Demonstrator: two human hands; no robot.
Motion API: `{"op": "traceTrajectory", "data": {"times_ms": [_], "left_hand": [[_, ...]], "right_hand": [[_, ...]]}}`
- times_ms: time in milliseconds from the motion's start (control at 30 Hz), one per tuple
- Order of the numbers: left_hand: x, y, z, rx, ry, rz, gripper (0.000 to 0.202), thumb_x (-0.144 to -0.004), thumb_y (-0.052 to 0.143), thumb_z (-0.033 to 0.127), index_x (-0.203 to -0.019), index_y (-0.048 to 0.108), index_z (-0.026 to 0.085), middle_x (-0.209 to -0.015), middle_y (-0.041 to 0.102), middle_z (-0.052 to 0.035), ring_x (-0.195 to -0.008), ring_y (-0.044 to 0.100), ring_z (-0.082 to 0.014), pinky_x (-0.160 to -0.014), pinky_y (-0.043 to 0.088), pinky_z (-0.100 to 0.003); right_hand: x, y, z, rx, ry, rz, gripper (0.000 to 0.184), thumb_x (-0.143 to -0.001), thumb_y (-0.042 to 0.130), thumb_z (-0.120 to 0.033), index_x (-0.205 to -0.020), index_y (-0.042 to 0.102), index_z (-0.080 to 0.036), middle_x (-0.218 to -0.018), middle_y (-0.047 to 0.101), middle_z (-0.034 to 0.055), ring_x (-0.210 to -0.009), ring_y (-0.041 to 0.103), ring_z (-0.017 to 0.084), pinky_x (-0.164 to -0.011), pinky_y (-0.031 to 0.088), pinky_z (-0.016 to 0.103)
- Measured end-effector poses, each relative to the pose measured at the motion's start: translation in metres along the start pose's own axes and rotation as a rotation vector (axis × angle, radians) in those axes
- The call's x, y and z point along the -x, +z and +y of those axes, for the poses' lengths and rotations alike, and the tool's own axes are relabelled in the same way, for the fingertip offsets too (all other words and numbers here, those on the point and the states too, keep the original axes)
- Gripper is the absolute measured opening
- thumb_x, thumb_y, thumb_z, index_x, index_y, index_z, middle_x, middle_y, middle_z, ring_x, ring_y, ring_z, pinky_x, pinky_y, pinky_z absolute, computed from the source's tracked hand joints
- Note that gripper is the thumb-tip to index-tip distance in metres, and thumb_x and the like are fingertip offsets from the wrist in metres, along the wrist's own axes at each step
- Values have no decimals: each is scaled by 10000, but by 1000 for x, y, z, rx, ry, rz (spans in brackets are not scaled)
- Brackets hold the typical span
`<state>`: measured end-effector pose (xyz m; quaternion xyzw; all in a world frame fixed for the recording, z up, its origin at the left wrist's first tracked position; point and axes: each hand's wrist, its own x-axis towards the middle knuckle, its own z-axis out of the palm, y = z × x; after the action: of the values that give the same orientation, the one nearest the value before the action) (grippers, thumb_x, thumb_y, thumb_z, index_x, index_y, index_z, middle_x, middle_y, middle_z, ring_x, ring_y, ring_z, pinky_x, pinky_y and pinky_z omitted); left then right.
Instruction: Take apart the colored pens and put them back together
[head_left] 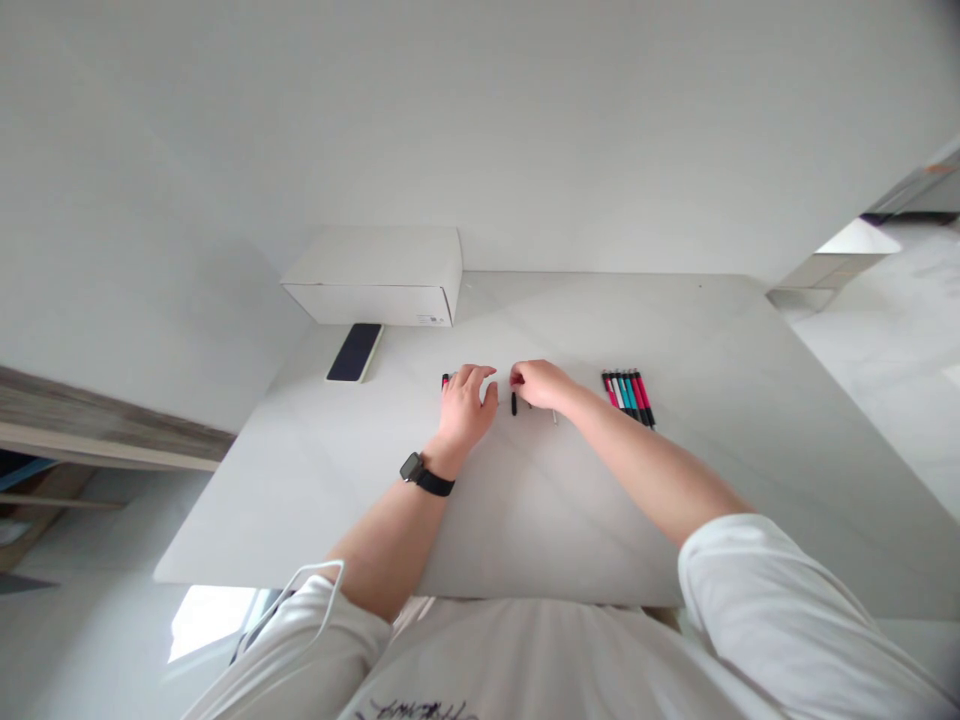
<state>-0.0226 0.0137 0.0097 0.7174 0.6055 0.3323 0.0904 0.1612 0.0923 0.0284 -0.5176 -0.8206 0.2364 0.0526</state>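
My left hand (466,405), with a black watch on its wrist, rests on the white table (675,330), fingers curled over a pen of which only a red-and-black tip (445,380) shows. My right hand (541,384) is closed in a pinch on a small red pen piece (516,379). A short black pen part (514,403) lies on the table between the two hands, and a thin pale piece (555,416) lies just below my right hand.
A row of several pens (628,397), pink, teal and white with black ends, lies to the right of my right hand. A dark phone (354,352) and a white cardboard box (379,275) sit at the far left against the wall.
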Motion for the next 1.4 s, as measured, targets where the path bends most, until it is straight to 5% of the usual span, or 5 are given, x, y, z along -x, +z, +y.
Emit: {"op": "traceTrajectory", "data": {"times_ms": [300,500,700,1167,1400], "left_hand": [[10,-10,19,209,244,-307,264,-1018,502,296,-1177,705,239,-994,729,-51,-754,634,-146,-773,518,-290],[21,-7,24,158,453,-599,265,-986,563,401,-903,774,264,-831,756,-30,-765,682,-173,-735,480,-287],[23,-3,22,142,427,-602,216,-952,613,396,-1008,798,300,-854,780,-12,-750,700,-167,-723,474,-272],[23,-5,27,56,413,-656,264,-901,639,309,-1108,794,368,-831,784,22,-746,720,-177,-698,482,-266],[17,-9,21,102,257,-435,229,-973,588,345,-1135,739,289,-847,745,-13,-758,684,-170,-731,497,-282]], "right_hand": [[61,-36,15,-220,-132,422,179,-980,589,-286,-1132,673,-244,-1068,741,46,-784,643,168,-796,489,296],[127,-18,20,-112,-185,279,129,-982,606,-264,-1067,703,-275,-1025,722,52,-871,669,201,-842,494,320],[147,11,37,-41,-268,-7,133,-943,693,-250,-1065,747,-263,-1048,719,55,-1025,674,223,-911,495,340],[151,23,30,58,-266,29,142,-978,668,-309,-1079,754,-256,-1033,681,75,-1022,661,236,-921,482,341],[150,21,30,30,-268,31,156,-1009,620,-321,-1072,744,-251,-1044,688,68,-1012,668,226,-916,487,336]]}}
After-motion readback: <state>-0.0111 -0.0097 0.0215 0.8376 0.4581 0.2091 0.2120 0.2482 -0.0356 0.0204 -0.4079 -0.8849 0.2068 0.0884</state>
